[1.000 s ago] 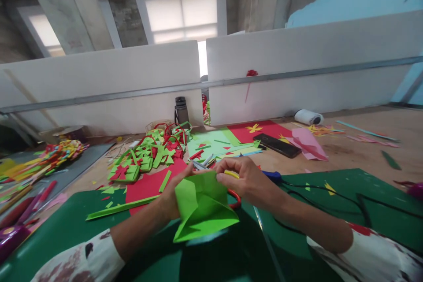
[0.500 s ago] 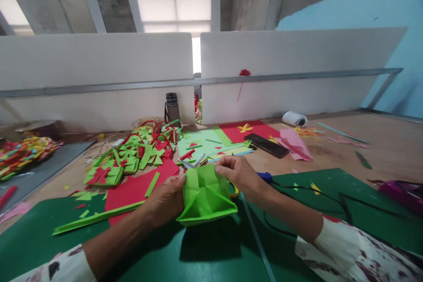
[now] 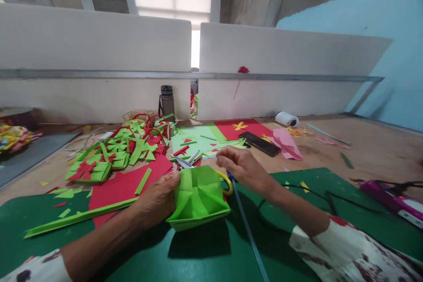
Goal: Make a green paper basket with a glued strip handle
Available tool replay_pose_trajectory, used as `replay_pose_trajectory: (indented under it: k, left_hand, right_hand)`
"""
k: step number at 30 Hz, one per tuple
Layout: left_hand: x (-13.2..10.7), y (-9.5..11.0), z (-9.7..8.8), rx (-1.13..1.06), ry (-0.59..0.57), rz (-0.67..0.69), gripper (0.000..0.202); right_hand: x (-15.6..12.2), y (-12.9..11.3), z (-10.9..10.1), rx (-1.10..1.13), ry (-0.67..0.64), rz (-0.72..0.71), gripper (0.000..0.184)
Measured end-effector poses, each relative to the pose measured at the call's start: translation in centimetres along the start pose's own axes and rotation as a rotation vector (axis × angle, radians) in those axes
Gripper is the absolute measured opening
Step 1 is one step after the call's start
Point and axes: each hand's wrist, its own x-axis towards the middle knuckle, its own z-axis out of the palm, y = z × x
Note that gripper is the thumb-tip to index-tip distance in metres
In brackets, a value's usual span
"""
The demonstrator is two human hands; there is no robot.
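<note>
A small bright green folded-paper box (image 3: 201, 198) is tilted over the mat, its open, creased side facing me. My left hand (image 3: 163, 194) pinches its left edge between thumb and fingers. Just right of the box, and apart from it, my right hand (image 3: 239, 165) has its fingers curled together; whether anything is inside them is hidden. A blue piece (image 3: 230, 176) shows beneath that hand. Scissors with a yellow handle (image 3: 227, 183) lie partly behind the box.
Green-and-red paper baskets (image 3: 90, 171) are heaped at left beside red paper (image 3: 122, 185). A bottle (image 3: 167, 102) stands behind. A phone (image 3: 259, 143), pink paper (image 3: 287, 143) and white roll (image 3: 287, 119) lie farther back. A purple device (image 3: 390, 200) sits right; cables cross the green mat (image 3: 139, 251).
My right hand has let go of the box's upper right edge and moved slightly right. My left hand still holds the box. The view has shifted a little.
</note>
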Motion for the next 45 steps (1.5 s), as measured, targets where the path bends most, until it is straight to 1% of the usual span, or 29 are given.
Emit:
replay_pose_trajectory:
  k: [1, 2, 3, 5, 7, 10, 12, 14, 16, 17, 20, 21, 23, 24, 26, 28, 31, 34, 36, 37, 39, 41, 43, 45]
  left_hand:
    - [0.0, 0.0, -0.1, -0.014, 0.010, -0.010, 0.033]
    - [0.0, 0.0, -0.3, -0.031, 0.021, -0.020, 0.033]
    - [0.0, 0.0, -0.5, -0.046, 0.025, -0.025, 0.034]
    - [0.1, 0.0, -0.8, -0.071, 0.028, -0.028, 0.035]
    - [0.1, 0.1, -0.9, -0.080, 0.042, -0.028, 0.035]
    - [0.2, 0.3, -0.8, -0.073, 0.097, -0.054, 0.034]
    - [0.2, 0.6, -0.6, -0.062, 0.109, -0.058, 0.036]
    - [0.2, 0.7, -0.5, -0.054, 0.081, -0.043, 0.040]
    - [0.2, 0.9, -0.4, -0.051, 0.061, -0.040, 0.043]
    - [0.3, 0.9, -0.5, -0.052, 0.059, -0.042, 0.044]
    - [0.4, 0.7, -0.8, -0.067, 0.074, -0.006, 0.039]
    - [0.4, 0.6, -0.9, -0.075, 0.082, 0.004, 0.037]
    - [0.4, 0.5, -1.2, -0.095, 0.100, 0.011, 0.034]
    - [0.4, 0.5, -1.3, -0.105, 0.108, 0.008, 0.034]
    - [0.4, 0.6, -1.4, -0.116, 0.121, 0.004, 0.036]
    - [0.4, 0.7, -1.4, -0.123, 0.143, 0.004, 0.039]
    - [0.4, 0.8, -1.6, -0.140, 0.186, -0.012, 0.038]
    - [0.4, 0.7, -1.7, -0.141, 0.213, -0.037, 0.037]
    - [0.4, 0.7, -1.6, -0.139, 0.222, -0.052, 0.036]
    - [0.4, 0.6, -1.5, -0.139, 0.221, -0.059, 0.035]
    - [0.3, 0.6, -1.4, -0.137, 0.200, -0.065, 0.034]
    - [0.2, 0.6, -1.2, -0.136, 0.161, -0.066, 0.033]
    - [0.2, 0.6, -1.0, -0.138, 0.127, -0.054, 0.032]
    - [0.2, 0.6, -0.8, -0.137, 0.117, -0.047, 0.031]
  right_hand:
    - [-0.1, 0.4, -1.2, -0.364, 0.017, -0.038, 0.022]
    - [-0.2, 1.1, -2.4, -0.500, 0.040, -0.015, 0.020]
    - [-0.4, 1.9, -3.5, -0.575, 0.047, 0.013, 0.019]
    - [-0.9, 3.9, -4.9, -0.680, 0.010, 0.066, 0.021]
    - [-1.5, 5.9, -5.2, -0.725, -0.058, 0.098, 0.031]
    - [-1.8, 8.4, -4.3, -0.694, -0.150, 0.068, 0.046]
    - [-1.5, 9.3, -3.8, -0.645, -0.166, 0.031, 0.053]
    - [-1.0, 9.5, -3.9, -0.590, -0.145, 0.006, 0.053]
    - [-0.5, 9.1, -4.8, -0.538, -0.084, 0.001, 0.046]
    - [-0.3, 8.7, -5.4, -0.517, -0.030, 0.008, 0.042]
    - [-0.3, 6.9, -6.7, -0.447, 0.115, 0.050, 0.041]
    - [-0.6, 6.1, -6.7, -0.424, 0.147, 0.062, 0.043]
    - [-1.5, 4.4, -6.2, -0.371, 0.161, 0.065, 0.048]
    - [-2.0, 3.6, -5.6, -0.318, 0.152, 0.053, 0.049]
    - [-3.3, 2.1, -4.4, -0.102, -0.010, 0.037, 0.042]
    - [-4.5, 0.9, -3.3, -0.093, -0.114, 0.041, 0.037]
    - [-5.7, -0.5, -2.5, -0.130, -0.172, 0.111, 0.038]
    - [-5.9, -1.4, -2.0, -0.078, -0.187, 0.198, 0.051]
    - [-5.8, -1.8, -1.8, -0.093, -0.176, 0.233, 0.054]
    - [-5.8, -1.9, -1.7, -0.116, -0.174, 0.240, 0.052]
    - [-5.6, -2.2, -1.5, -0.150, -0.173, 0.239, 0.040]
    - [-5.4, -2.4, -1.4, -0.121, -0.190, 0.212, 0.030]
    - [-5.3, -2.5, -1.3, -0.062, -0.213, 0.159, 0.024]
    - [-5.2, -2.6, -1.2, -0.025, -0.224, 0.113, 0.023]
